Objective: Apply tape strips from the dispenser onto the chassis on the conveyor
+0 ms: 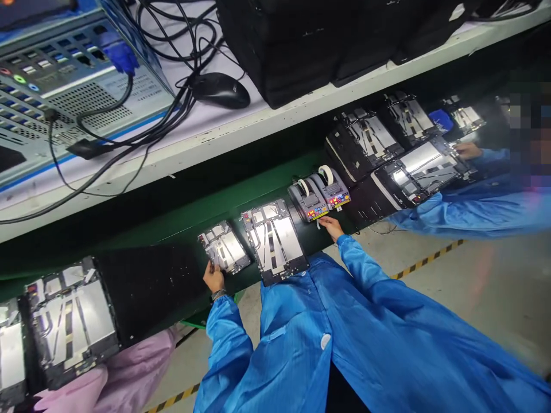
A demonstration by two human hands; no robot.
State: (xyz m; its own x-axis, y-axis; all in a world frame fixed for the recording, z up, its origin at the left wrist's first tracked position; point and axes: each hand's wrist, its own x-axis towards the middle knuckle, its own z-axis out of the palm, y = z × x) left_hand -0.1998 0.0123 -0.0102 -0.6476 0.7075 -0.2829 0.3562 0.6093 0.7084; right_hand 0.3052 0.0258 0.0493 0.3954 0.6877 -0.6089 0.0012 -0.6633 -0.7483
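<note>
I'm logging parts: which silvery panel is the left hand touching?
The smaller panel, left of the larger panel by the tape dispensers; only it meets the left hand.

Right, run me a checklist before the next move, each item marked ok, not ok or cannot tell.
1. Left hand at the small panel's edge: ok.
2. Small panel flat on the bench: cannot tell.
3. Large panel well back from the bench edge: not ok; it lies right at it.
4. Dispensers lit: ok, both displays glow.
5. White strip gripped by the right hand: cannot tell; too small.
</note>
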